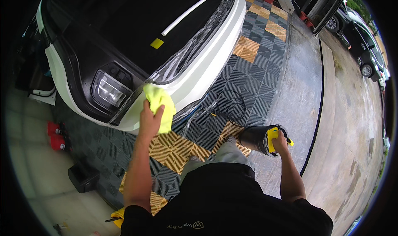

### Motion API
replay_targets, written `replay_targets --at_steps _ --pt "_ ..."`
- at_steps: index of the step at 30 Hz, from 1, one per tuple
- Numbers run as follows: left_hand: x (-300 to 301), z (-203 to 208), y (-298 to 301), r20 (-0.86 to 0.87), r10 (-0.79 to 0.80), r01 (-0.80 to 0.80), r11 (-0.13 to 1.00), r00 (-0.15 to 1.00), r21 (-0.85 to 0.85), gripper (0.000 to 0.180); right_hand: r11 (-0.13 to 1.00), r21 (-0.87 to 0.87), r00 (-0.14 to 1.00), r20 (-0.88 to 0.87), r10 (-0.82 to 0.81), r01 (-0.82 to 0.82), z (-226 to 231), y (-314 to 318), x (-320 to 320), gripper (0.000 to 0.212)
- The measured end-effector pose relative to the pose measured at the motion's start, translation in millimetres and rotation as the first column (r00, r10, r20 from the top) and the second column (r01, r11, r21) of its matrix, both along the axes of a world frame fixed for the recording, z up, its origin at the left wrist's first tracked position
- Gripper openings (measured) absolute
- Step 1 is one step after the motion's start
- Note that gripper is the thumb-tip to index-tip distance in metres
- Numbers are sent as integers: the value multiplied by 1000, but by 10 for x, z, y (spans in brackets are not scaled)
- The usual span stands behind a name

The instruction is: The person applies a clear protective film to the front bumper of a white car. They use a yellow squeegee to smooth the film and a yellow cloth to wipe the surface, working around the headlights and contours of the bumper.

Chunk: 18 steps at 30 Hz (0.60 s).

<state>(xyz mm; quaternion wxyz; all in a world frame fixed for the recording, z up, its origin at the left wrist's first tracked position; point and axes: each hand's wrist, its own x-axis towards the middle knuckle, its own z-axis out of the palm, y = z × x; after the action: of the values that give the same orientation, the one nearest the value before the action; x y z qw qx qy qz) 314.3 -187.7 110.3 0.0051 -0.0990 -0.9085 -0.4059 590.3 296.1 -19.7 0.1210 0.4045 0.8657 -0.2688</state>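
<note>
Pressing yellow cloth (pixel 159 106) on white bumper (pixel 195 76) beside headlight (pixel 110 91), left hand (pixel 150 120) clutching it. Right hand (pixel 281 142) grips yellow handle of black canister (pixel 257 138), fingers mostly hidden. Car cut off by frame.

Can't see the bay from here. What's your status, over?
Left hand presses yellow-green cloth on white car bumper. Right hand grips black canister by yellow handle. Loose clear film beside cloth.
</note>
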Motion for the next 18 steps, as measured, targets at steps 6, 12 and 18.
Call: replay_targets --at_steps 6,12,18 --pt "-1943 1616 732 -493 -19 -162 933 870 -321 53 924 -86 928 14 -373 373 -921 853 782 46" --pt "-2490 1443 691 -370 95 -305 765 924 -567 59 959 -72 929 278 -245 274 -1759 1242 1097 42" --pt "-953 7 934 185 -205 274 778 961 -565 44 961 -222 973 199 -119 163 -1664 1333 996 39"
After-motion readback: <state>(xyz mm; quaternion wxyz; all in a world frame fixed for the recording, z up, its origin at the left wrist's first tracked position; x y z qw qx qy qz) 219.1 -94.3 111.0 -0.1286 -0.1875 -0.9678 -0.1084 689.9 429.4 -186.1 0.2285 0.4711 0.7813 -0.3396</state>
